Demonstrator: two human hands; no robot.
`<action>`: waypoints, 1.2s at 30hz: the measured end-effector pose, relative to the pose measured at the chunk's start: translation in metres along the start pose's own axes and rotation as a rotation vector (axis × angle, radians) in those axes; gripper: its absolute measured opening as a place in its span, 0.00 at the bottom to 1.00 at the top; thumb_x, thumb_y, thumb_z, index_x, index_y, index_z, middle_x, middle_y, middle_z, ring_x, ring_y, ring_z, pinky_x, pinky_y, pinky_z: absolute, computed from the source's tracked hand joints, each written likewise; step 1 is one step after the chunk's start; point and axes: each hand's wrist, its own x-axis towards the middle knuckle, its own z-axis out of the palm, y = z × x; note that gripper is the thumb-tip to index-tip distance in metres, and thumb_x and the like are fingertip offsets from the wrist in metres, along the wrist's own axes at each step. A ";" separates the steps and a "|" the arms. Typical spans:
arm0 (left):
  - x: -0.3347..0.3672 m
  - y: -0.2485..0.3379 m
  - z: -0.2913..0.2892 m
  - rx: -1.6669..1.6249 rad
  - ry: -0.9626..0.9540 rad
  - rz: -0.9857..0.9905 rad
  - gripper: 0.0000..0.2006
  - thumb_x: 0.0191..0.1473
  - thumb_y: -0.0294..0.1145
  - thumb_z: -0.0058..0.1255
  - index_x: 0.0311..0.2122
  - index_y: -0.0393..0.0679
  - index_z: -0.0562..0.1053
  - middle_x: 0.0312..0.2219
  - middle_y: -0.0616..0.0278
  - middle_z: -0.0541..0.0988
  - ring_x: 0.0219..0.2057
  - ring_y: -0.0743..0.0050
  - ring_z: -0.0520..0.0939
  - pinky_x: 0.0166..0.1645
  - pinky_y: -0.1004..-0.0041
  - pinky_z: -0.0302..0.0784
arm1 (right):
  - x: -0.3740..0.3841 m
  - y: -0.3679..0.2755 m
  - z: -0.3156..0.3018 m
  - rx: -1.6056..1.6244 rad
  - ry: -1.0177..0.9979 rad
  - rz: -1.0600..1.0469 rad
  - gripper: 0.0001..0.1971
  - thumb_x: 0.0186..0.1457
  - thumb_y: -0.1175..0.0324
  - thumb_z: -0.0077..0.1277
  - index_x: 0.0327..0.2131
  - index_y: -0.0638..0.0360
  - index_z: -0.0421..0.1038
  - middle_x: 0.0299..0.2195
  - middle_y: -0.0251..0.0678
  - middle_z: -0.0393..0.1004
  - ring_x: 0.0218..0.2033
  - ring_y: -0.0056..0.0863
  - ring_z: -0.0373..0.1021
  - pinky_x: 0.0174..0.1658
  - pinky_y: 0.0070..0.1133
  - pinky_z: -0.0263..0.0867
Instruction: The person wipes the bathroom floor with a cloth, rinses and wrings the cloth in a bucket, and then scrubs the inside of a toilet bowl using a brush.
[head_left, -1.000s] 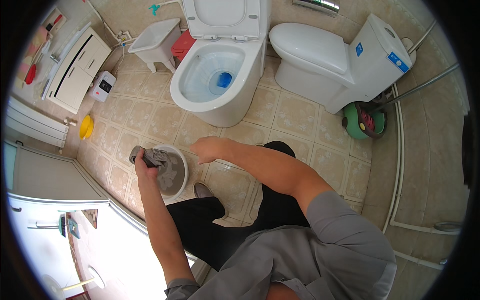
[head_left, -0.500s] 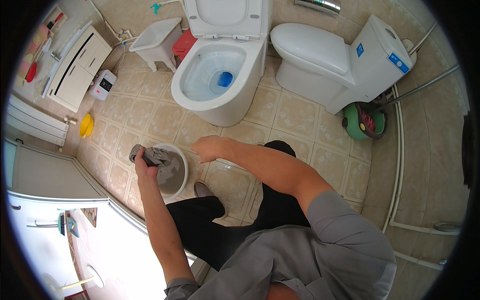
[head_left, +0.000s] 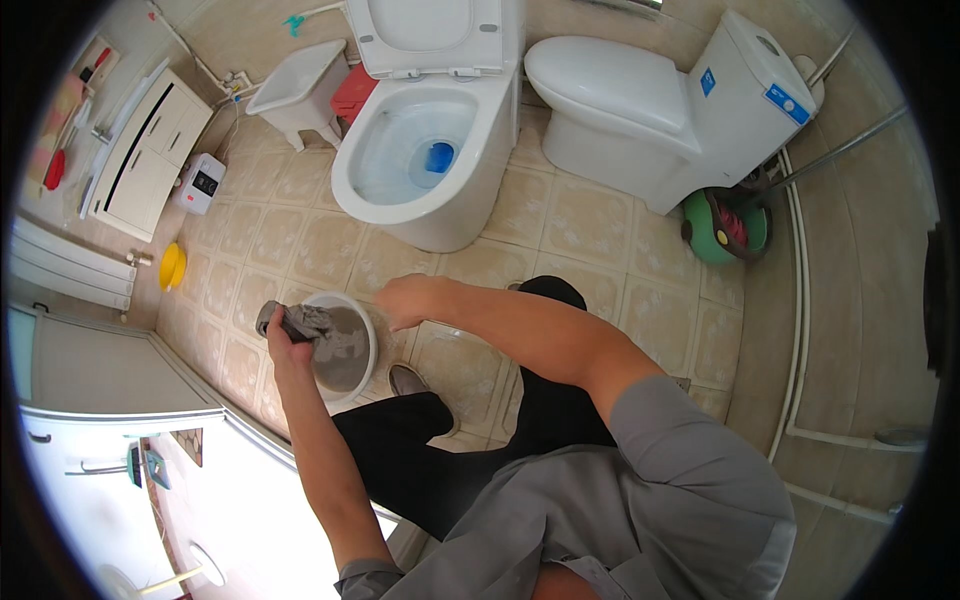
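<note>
My left hand (head_left: 290, 345) is closed around a wet, crumpled grey cloth (head_left: 310, 322). Part of the cloth hangs over the left side of a round white bucket (head_left: 371, 362). Cloudy grey water (head_left: 345, 365) stands in the bucket. To the right of its rim, my right hand (head_left: 410, 300) hangs above the tiled floor, apart from the cloth. Its fingers bend loosely downward, the thumb stands away from them, and nothing shows in it.
Ahead stands a toilet (head_left: 430, 225) with its lid up and a blue patch in the bowl. A second toilet (head_left: 610, 90) lies on its side at right, beside a green bucket (head_left: 705, 235). Farther left are a white basin (head_left: 300, 85), a cabinet (head_left: 150, 150) and a yellow basin (head_left: 172, 267).
My view has shifted slightly. The left hand keeps its hold on the cloth at the bucket's left side; the right hand has barely moved beside the rim.
</note>
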 end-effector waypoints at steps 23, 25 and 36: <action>0.076 -0.054 0.033 0.419 -0.187 -0.071 0.07 0.59 0.35 0.55 0.39 0.45 0.74 0.35 0.63 0.80 0.36 0.62 0.83 0.44 0.59 0.81 | -0.218 0.084 0.011 0.286 1.282 0.157 0.18 0.59 0.72 0.53 0.53 0.62 0.71 0.46 0.46 0.76 0.48 0.45 0.74 0.52 0.34 0.70; 0.078 -0.067 0.043 0.481 -0.155 -0.078 0.08 0.58 0.35 0.56 0.40 0.44 0.75 0.35 0.63 0.80 0.36 0.63 0.83 0.43 0.60 0.81 | -0.312 0.103 0.060 0.443 1.222 0.425 0.14 0.61 0.71 0.53 0.50 0.64 0.74 0.43 0.42 0.77 0.45 0.33 0.75 0.49 0.28 0.71; 0.156 -0.033 0.017 0.769 -0.131 0.015 0.16 0.53 0.36 0.62 0.43 0.39 0.74 0.35 0.61 0.79 0.34 0.63 0.82 0.39 0.60 0.82 | -0.668 -0.014 0.335 0.530 0.580 1.605 0.18 0.55 0.63 0.58 0.46 0.64 0.77 0.37 0.46 0.81 0.39 0.43 0.77 0.45 0.33 0.72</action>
